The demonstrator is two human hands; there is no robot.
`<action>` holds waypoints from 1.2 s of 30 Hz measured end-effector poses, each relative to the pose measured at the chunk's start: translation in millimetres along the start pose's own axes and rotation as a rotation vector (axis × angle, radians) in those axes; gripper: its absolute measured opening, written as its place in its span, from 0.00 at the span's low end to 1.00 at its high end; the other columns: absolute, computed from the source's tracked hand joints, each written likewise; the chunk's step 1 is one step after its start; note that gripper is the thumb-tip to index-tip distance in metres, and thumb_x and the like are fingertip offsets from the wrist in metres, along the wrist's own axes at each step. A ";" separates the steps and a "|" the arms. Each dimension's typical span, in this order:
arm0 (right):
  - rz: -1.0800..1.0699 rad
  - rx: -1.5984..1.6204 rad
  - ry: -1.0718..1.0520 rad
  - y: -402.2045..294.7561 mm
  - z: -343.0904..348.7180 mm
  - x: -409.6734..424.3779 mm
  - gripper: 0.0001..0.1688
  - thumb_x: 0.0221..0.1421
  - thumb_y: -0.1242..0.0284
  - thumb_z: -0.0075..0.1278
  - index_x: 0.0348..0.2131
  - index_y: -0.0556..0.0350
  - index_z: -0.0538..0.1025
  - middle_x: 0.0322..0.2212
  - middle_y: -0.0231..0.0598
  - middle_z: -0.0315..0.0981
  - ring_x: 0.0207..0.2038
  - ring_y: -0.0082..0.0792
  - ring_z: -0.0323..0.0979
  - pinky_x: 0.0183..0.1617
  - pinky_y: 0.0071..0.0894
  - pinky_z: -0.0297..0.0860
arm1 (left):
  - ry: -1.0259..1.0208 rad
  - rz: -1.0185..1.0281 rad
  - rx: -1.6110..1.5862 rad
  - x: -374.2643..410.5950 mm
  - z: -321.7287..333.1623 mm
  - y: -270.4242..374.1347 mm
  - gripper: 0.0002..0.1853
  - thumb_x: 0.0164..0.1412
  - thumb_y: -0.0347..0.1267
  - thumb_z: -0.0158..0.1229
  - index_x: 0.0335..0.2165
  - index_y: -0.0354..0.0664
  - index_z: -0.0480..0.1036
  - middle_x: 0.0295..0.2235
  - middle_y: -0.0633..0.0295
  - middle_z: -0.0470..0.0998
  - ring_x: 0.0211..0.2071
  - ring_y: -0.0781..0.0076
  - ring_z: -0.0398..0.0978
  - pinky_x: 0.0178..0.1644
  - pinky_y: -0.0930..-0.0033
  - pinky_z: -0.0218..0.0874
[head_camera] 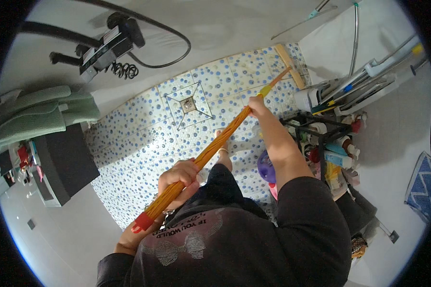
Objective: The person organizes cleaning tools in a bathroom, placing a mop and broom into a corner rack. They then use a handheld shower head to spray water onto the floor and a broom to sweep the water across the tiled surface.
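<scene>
My left hand is wrapped around the lower part of a wood-patterned pole, close to its red end cap. Farther up, just below a yellow collar, my right hand grips the same pole. It slants from my waist towards the far right corner. At its far end a pale, bar-shaped head lies on the dotted tile floor near the wall. Whether the head is a brush or a squeegee cannot be told. One of my feet shows beneath the pole.
A square drain is set in the floor. To the right stand a black rack of bottles, long-handled cleaning tools and a purple plastic item. At left are a shower fixture, a green towel and a dark cabinet.
</scene>
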State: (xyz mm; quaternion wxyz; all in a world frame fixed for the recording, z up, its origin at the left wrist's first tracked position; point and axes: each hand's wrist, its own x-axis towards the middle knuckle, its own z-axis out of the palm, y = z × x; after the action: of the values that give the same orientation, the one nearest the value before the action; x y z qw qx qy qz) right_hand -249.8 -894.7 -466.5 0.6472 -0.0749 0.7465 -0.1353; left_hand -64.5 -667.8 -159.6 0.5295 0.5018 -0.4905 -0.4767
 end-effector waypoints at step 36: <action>-0.087 -0.105 -0.334 136.1 116.1 -126.7 0.23 0.44 0.79 0.38 0.42 0.57 0.52 0.31 0.41 0.58 0.30 0.34 0.63 0.29 0.36 0.66 | 0.190 0.070 -0.029 -125.6 -118.7 66.3 0.11 0.34 0.21 0.52 0.09 0.42 0.58 0.13 0.63 0.66 0.19 0.67 0.66 0.37 0.60 0.54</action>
State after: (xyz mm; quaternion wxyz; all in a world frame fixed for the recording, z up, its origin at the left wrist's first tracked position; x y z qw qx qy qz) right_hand -107.5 -740.9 -402.0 0.7510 -0.1620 0.6306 -0.1098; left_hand 46.7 -532.2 -100.3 0.5971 0.5195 -0.4486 -0.4152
